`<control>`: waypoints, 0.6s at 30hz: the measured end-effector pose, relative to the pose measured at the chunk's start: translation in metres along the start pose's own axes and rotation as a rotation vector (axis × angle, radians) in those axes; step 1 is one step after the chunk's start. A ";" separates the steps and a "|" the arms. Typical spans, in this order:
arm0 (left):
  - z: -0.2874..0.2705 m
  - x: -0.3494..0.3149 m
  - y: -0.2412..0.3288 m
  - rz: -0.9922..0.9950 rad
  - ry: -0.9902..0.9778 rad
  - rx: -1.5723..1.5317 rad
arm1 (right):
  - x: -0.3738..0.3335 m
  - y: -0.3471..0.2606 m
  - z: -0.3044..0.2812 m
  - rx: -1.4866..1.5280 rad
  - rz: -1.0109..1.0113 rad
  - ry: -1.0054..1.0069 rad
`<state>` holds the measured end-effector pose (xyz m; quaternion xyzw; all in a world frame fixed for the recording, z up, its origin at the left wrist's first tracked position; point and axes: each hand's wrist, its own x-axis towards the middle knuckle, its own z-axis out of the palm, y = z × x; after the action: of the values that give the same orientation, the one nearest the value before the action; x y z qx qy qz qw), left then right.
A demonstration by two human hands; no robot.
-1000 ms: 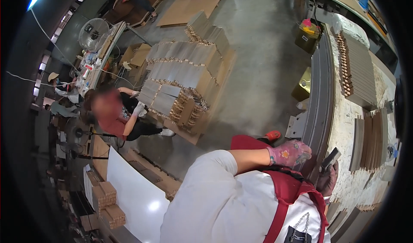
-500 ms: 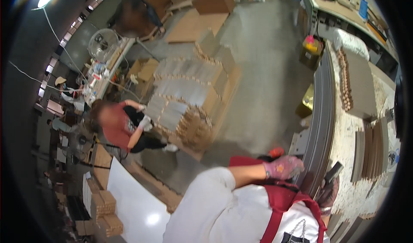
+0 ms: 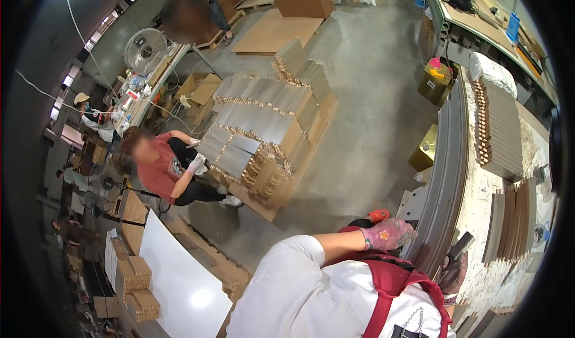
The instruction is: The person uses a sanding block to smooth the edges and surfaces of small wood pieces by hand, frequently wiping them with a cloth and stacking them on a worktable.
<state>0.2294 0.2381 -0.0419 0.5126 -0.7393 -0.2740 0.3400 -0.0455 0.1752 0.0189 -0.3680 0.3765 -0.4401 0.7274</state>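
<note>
My left hand (image 3: 388, 235), in a pink flowered glove with greyed fingertips, is in front of my body beside long dark grey strips (image 3: 440, 176) along the bench edge. Its fingers look curled in; whatever they hold, if anything, is hidden. My right hand (image 3: 453, 273), in a dark stained glove, is closed around a short dark rectangular block (image 3: 461, 246) with a paler grey face, held upright above the bench's near edge. Whether the block is a tool I cannot tell. Further right, several brown and grey strips (image 3: 512, 221) lie side by side on the whitish worktop (image 3: 476, 209).
A bundle of grey strips (image 3: 500, 131) and a white wrapped roll (image 3: 493, 74) lie farther up the bench. Yellowish containers (image 3: 424, 149) stand on the floor beside it. A person in a red shirt (image 3: 162, 167) works at a pallet stack of grey panels (image 3: 257, 110). A white sheet (image 3: 185, 278) lies lower left.
The view has shifted slightly and sharpened. My left hand has moved slightly left in the picture; my right hand still holds the block. The person in red has their hands by the stack in both frames.
</note>
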 end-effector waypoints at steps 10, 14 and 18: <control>-0.004 0.000 0.004 -0.082 -0.212 0.139 | 0.002 -0.001 0.001 0.013 -0.002 -0.084; -0.022 0.003 0.016 -0.023 -0.044 0.110 | 0.000 0.007 -0.026 0.015 0.018 -0.012; -0.010 -0.001 0.016 -0.076 -0.056 0.144 | 0.005 0.005 -0.022 0.027 0.011 -0.108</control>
<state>0.2281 0.2440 -0.0240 0.5556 -0.7462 -0.2473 0.2708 -0.0616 0.1677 0.0037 -0.3792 0.3327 -0.4208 0.7539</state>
